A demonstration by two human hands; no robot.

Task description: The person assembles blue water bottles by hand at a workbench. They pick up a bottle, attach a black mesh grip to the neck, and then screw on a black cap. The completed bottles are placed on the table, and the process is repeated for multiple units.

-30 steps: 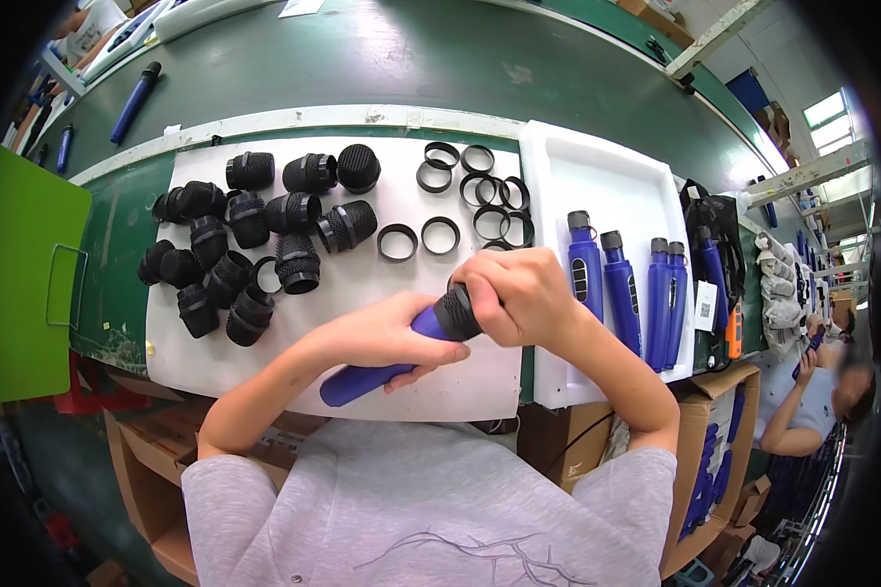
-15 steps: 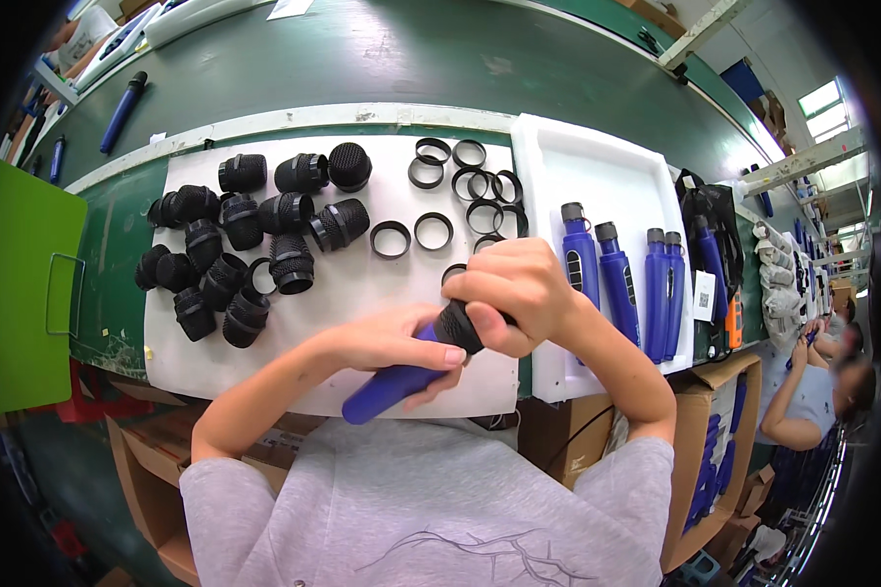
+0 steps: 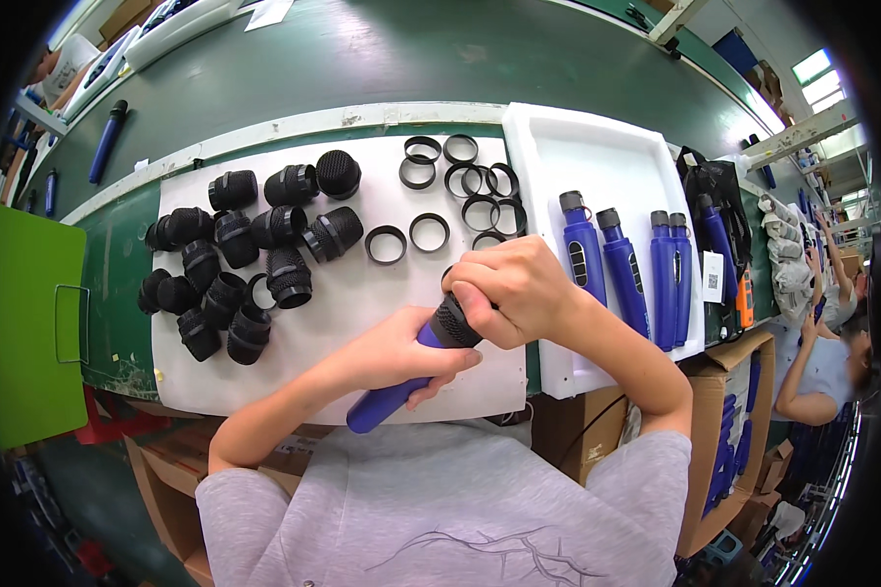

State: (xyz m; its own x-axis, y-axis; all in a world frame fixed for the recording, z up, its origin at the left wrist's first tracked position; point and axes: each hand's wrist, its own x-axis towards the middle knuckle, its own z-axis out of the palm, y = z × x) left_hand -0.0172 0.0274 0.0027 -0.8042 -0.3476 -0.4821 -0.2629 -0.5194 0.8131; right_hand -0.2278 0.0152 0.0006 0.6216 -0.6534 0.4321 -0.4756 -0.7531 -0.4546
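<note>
Microphone [image 3: 401, 377] axis lower-left to upper-right | left hand [image 3: 392, 357] fingers wrap handle | right hand [image 3: 514, 289] fingers clamp head

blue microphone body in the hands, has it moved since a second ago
Barely. The blue microphone body sits at the same near edge of the white mat, gripped by the left hand, the right hand on its black head.

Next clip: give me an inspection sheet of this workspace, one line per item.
Surface: white mat on a green bench.
Job's things: blue microphone body with black mesh head at its top.
Clutter: loose mesh heads, black rings, white tray with blue bodies.
Hands: left hand grips the body; right hand closed over the head.
Cables: nothing seen.
Surroundings: green panel, cardboard boxes, another person at right.
</note>
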